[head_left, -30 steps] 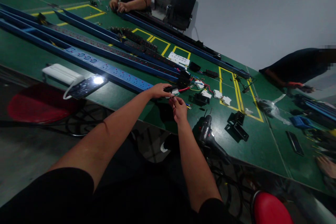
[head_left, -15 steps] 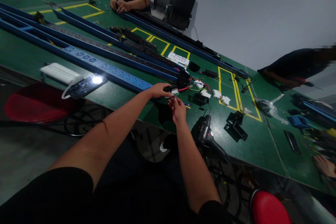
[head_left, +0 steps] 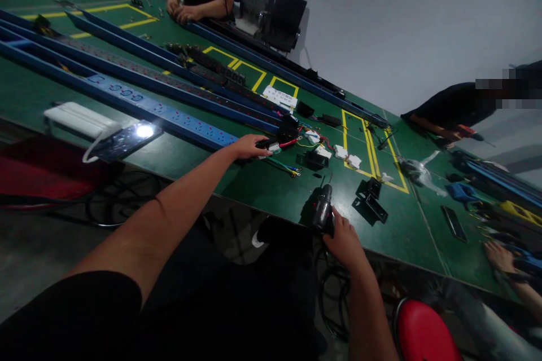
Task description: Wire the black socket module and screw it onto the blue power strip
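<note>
My left hand (head_left: 250,146) is closed on a small black part (head_left: 265,143) at the right end of the blue socket strip (head_left: 186,122). Beside its fingertips are a white connector piece (head_left: 274,148) and red, yellow and green wires (head_left: 289,169). My right hand (head_left: 344,237) is wrapped round the handle of a black power drill (head_left: 324,208), which lies at the table's front edge with its bit pointing away from me. Just beyond the drill sits a black box-like part (head_left: 317,159).
Black brackets (head_left: 372,203) lie right of the drill. A lit phone (head_left: 127,140) and a white power bank (head_left: 80,119) are at the left edge. Long blue rails (head_left: 254,56) cross the green table (head_left: 262,194). Other people's hands (head_left: 186,13) work beyond and at right.
My right hand has left the spot beside my left hand, moved right and toward me, and taken hold of the drill handle. My left hand stays at the strip's end.
</note>
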`<state>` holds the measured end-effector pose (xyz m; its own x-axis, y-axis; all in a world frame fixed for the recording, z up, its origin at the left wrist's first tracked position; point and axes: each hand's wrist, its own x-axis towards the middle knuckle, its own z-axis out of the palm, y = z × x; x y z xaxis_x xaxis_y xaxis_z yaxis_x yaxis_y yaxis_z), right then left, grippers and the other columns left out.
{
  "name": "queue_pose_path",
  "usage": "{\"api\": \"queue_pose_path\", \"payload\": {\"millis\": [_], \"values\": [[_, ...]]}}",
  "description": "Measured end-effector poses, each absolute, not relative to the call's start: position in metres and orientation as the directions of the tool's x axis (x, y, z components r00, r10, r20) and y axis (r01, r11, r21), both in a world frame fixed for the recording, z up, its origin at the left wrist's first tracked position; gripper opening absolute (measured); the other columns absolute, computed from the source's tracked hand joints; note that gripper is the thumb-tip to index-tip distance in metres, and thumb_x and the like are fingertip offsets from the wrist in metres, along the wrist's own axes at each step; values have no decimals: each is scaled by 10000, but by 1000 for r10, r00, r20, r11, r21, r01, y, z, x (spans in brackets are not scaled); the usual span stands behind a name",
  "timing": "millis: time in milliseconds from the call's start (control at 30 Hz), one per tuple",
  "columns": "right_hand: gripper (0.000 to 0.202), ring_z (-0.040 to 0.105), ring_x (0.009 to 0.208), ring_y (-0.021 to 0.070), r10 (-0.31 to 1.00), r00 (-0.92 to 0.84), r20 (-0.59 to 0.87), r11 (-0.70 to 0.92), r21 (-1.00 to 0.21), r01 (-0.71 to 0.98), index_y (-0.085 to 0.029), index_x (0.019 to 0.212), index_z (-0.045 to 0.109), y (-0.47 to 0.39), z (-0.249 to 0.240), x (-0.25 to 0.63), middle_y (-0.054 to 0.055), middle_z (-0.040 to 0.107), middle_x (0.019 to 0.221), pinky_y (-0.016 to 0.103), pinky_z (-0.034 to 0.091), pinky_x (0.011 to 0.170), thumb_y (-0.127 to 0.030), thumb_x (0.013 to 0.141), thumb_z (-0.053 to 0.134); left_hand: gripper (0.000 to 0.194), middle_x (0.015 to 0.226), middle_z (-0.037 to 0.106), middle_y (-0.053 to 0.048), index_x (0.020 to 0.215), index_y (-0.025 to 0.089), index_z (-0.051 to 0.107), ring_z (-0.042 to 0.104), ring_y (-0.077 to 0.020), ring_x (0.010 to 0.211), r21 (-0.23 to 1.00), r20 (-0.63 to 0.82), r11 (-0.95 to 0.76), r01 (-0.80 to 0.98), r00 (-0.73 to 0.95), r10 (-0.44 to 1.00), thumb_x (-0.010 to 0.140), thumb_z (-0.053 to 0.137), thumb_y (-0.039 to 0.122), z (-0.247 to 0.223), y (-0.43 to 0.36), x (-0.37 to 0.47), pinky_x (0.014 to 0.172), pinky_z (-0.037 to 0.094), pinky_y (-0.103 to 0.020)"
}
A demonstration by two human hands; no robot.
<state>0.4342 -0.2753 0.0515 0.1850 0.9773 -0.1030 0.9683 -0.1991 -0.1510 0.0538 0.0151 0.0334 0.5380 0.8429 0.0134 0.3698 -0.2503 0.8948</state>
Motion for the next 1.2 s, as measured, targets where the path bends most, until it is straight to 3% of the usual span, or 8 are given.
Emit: {"api": "queue_pose_path", "payload": {"millis": [100,233,333,433,533,667,867,1200], "values": [[853,674,1142,368,972,226,-63,-231,-83,969,-98,1638,370,-273,42,424,257,627,1324,446,506,948,-228,842,652,737,1153,767,-133,1395,158,680,702,-222,865,902,17,-244,355,538,843,747,790,492,36,12,55,720,512,-305],[816,692,1110,354,959,284,-9,-282,-158,946,-146,1603,423,-280,38,413,223,647,1324,407,514,868,-316,847,679,709,1117,771,-135,1369,170,701,701,-224,841,905,14,-241,351,542,840,744,794,493,36,10,56,701,517,-313],[659,685,1134,319,969,222,110,-176,-322,930,-209,1522,502,-297,31,408,164,670,1329,383,521,846,-292,878,618,725,1112,773,-125,1365,181,700,704,-222,818,908,4,-230,349,541,841,731,804,518,37,10,56,689,521,-311],[370,693,971,275,980,86,180,25,-540,841,-235,1270,645,-303,22,392,101,731,1086,351,519,763,-314,912,591,734,1110,767,-121,1357,169,700,700,-215,791,909,12,-238,342,548,836,731,806,537,39,10,56,686,519,-309],[186,660,805,242,980,-73,183,179,-668,722,-251,1055,680,-290,15,368,58,717,909,326,493,684,-341,896,642,723,1090,765,-123,1346,159,705,694,-207,770,898,13,-248,363,542,840,740,801,542,40,9,57,679,510,-304],[88,640,762,215,967,-161,198,255,-692,676,-249,959,675,-268,6,345,41,706,881,311,466,673,-310,915,630,736,1087,770,-119,1368,158,693,696,-206,786,890,15,-249,382,522,853,742,790,533,38,10,56,687,508,-295],[79,627,760,208,967,-131,220,250,-697,672,-243,951,648,-265,-2,340,32,684,879,309,467,689,-304,901,659,704,1036,771,-107,1337,149,714,697,-221,833,894,41,-263,364,517,855,739,788,512,36,11,56,729,508,-303],[121,611,761,204,959,-102,263,267,-726,634,-246,951,622,-258,-1,325,26,673,885,318,479,704,-295,857,682,732,1127,764,-122,1357,152,701,705,-249,923,918,28,-228,324,522,853,723,785,508,39,9,59,782,523,-338]]}}
